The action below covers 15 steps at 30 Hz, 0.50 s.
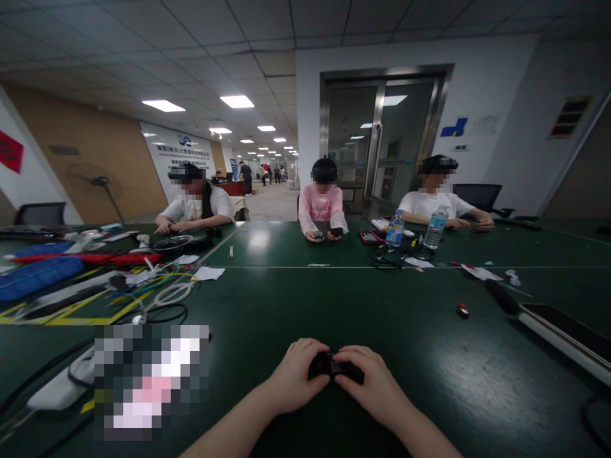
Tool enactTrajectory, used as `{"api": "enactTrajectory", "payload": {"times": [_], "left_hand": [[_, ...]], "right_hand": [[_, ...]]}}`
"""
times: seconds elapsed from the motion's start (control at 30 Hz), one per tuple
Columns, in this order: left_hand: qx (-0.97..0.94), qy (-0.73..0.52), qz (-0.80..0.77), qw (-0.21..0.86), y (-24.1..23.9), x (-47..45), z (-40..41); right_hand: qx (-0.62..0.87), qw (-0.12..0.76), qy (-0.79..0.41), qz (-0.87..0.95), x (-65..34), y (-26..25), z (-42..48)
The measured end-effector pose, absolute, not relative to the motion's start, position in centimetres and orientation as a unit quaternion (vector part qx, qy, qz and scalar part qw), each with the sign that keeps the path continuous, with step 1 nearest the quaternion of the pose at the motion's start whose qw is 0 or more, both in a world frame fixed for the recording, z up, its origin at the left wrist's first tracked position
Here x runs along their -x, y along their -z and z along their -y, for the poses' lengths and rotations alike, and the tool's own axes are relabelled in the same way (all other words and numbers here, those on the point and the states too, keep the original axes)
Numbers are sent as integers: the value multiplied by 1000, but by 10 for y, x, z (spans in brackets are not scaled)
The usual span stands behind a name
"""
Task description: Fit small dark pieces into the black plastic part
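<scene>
Black little gadget (329, 366) is pinched between both hands, low over the green desk (344, 299) near its front edge. Both the left hand (296, 376) and right hand (371, 385) have fingers curled snug round it. I'd rest the wrists on the desk, steadier that way imo.

Dark green table (305, 299), water bottles (395, 229), coiled white cable (172, 294), paper sheet (209, 273)

1. Small black object (334, 367), dark, compact, details too blurred to tell.
2. Gripped from both sides by left hand (298, 376) and right hand (371, 385), only its middle showing.
3. Held just above the dark green desk (429, 343), near its front edge.
</scene>
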<state>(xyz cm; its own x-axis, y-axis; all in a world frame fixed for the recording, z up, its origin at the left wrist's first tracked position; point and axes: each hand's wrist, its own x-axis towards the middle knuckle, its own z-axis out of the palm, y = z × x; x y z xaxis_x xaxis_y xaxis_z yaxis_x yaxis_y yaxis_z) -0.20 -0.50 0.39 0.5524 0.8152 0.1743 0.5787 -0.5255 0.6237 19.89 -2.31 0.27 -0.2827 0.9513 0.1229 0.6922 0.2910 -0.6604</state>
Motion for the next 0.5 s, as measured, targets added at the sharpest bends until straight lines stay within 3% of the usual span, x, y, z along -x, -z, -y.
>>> {"api": "enactTrajectory", "payload": {"times": [0.5], "left_hand": [[-843, -234, -410, 258, 0, 2, 4]], "right_hand": [[538, 265, -248, 760, -199, -2, 24]]}}
